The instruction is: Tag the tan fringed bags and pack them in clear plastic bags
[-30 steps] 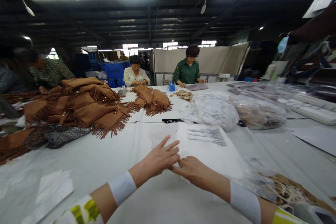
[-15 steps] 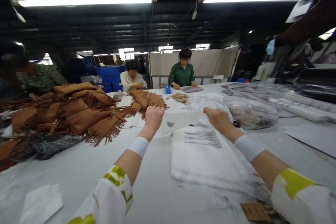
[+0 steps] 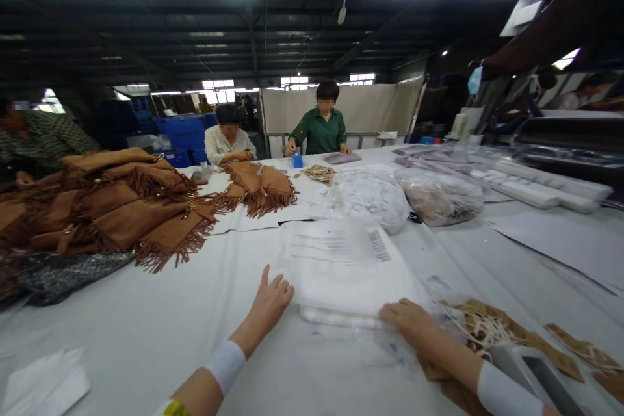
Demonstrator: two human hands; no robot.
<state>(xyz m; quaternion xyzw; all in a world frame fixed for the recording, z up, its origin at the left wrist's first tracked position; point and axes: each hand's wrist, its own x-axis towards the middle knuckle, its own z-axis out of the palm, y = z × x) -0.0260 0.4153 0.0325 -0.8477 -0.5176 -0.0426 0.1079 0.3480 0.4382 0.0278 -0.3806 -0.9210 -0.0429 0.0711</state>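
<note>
A stack of clear plastic bags [image 3: 336, 273] with printed lines of dark text lies flat on the white table in front of me. Beside its left edge is my left hand [image 3: 271, 299], index finger stretched out and the other fingers loosely bent, gripping nothing that I can see. My right hand [image 3: 409, 322] is at the near right edge of the stack, fingertips closed together on the plastic bag; its thumb is hidden. Under and beside my right forearm lie brown paper tags [image 3: 531, 331] with white strings.
Brown fringed bags [image 3: 112, 201] are heaped at left, with more fringed pieces [image 3: 258, 185] ahead. Stuffed plastic sacks [image 3: 370, 198] stand beyond the stack. A grey device [image 3: 526, 370] sits at lower right. Co-workers sit across the table, one in a green shirt [image 3: 319, 133].
Both hands have come down and nearer from holding up a translucent plastic bag, which now lies on the stack. The view has shifted right. The green-shirted co-worker's hand has moved to a blue box.
</note>
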